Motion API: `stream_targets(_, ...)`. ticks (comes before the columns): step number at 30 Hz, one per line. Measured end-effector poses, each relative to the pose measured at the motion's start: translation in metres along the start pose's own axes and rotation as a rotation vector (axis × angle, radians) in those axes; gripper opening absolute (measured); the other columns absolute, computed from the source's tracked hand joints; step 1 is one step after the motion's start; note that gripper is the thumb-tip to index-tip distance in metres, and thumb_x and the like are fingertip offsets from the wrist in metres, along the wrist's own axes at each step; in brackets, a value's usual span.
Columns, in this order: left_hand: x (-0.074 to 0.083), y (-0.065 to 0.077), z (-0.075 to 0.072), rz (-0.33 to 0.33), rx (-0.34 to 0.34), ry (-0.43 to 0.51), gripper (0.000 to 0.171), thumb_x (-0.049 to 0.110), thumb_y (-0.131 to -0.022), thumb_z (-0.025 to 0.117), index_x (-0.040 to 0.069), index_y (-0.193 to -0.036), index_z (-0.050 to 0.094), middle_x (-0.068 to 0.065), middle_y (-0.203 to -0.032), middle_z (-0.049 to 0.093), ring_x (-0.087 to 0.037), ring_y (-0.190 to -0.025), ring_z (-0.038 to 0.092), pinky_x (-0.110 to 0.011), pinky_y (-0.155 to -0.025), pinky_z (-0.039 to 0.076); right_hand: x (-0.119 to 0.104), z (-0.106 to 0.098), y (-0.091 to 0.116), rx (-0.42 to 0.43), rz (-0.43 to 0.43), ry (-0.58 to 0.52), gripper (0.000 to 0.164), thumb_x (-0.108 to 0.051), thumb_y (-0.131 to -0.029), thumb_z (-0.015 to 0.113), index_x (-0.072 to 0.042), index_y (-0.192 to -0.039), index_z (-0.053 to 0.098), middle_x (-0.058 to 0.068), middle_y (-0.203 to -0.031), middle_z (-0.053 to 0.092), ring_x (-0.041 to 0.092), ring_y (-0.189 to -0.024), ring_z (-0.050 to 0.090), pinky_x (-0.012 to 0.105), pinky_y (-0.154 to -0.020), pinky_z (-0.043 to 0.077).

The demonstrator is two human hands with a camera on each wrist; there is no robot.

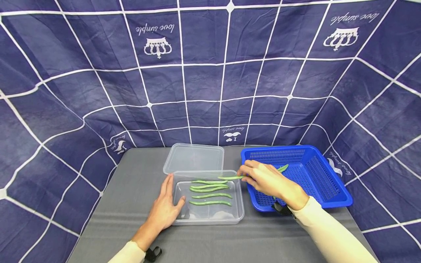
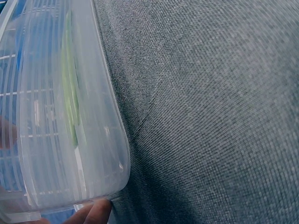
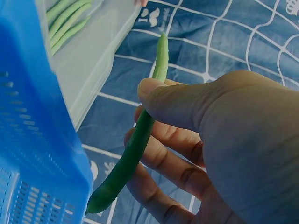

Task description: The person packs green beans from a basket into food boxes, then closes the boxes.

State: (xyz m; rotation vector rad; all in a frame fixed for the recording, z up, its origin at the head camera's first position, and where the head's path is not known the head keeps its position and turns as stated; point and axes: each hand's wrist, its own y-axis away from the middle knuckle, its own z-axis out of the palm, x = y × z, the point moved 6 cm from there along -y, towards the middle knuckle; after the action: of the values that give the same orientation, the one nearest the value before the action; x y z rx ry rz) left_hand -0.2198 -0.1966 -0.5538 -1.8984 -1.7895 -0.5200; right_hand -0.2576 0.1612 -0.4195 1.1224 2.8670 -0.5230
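Note:
My right hand (image 1: 263, 179) pinches a green bean (image 3: 135, 144) between thumb and fingers, over the gap between the blue basket and the clear container. In the head view the bean's tip reaches over the container's right side. Several green beans (image 1: 210, 202) lie roughly parallel inside the clear plastic container (image 1: 210, 221). My left hand (image 1: 166, 206) rests at the container's left side, fingers straight along the outer wall and thumb over the rim. In the left wrist view its fingertips (image 2: 98, 211) touch the container's end.
A blue perforated basket (image 1: 332, 179) stands on the right, with a few green beans (image 1: 283, 168) inside, partly hidden by my right hand. Behind the container lies a clear lid (image 1: 195, 159) on the grey tabletop (image 1: 131, 182). A blue checked cloth (image 1: 204, 84) hangs around the back and sides.

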Motion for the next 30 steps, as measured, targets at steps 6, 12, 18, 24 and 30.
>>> stream_targets(6, 0.0, 0.0, 0.0, -0.001, 0.002, -0.001, 0.105, 0.036, -0.108, 0.077, 0.01, -0.188, 0.015, -0.012, -0.195, 0.019, -0.06, -0.146, 0.066, -0.077, -0.114, 0.055, -0.013, 0.003, -0.004, 0.013, -0.03, 0.011, 0.016, -0.015, -0.103, 0.089, -0.024, -0.115, 0.083, -0.008, -0.105, 0.072, 0.008, -0.09, 0.073, 0.035, -0.076, 0.065)
stream_targets(12, 0.0, 0.0, 0.001, -0.006, -0.001, -0.007, 0.104, 0.037, -0.108, 0.077, 0.01, -0.188, 0.015, -0.011, -0.196, 0.019, -0.063, -0.14, 0.069, -0.076, -0.113, 0.057, -0.024, 0.007, -0.009, 0.018, -0.073, -0.001, 0.018, -0.014, -0.103, 0.09, -0.022, -0.118, 0.084, -0.007, -0.108, 0.074, 0.011, -0.09, 0.075, 0.035, -0.075, 0.066)
stream_targets(18, 0.0, 0.0, 0.001, -0.008, 0.0, -0.004, 0.104, 0.037, -0.109, 0.077, 0.01, -0.188, 0.016, -0.011, -0.196, 0.019, -0.063, -0.139, 0.069, -0.076, -0.114, 0.056, -0.034, 0.014, -0.012, -0.014, -0.097, -0.012, 0.02, -0.017, -0.103, 0.09, -0.024, -0.121, 0.084, -0.007, -0.112, 0.075, 0.012, -0.094, 0.076, 0.034, -0.076, 0.066)
stream_targets(24, -0.001, 0.001, 0.001, -0.01, -0.001, 0.0, 0.104, 0.037, -0.109, 0.077, 0.011, -0.188, 0.015, -0.011, -0.196, 0.019, -0.063, -0.141, 0.068, -0.076, -0.115, 0.056, -0.044, 0.021, -0.016, -0.02, -0.128, -0.01, 0.019, -0.019, -0.104, 0.09, -0.024, -0.121, 0.083, -0.007, -0.114, 0.076, 0.011, -0.097, 0.078, 0.036, -0.079, 0.068)
stream_targets(30, -0.002, 0.0, 0.002, -0.009, 0.0, 0.006, 0.104, 0.037, -0.109, 0.076, 0.013, -0.189, 0.014, -0.01, -0.196, 0.019, -0.062, -0.141, 0.068, -0.076, -0.114, 0.056, -0.054, 0.026, -0.019, -0.011, -0.154, -0.015, 0.02, -0.019, -0.102, 0.092, -0.025, -0.119, 0.083, -0.008, -0.113, 0.076, 0.007, -0.093, 0.076, 0.03, -0.073, 0.065)
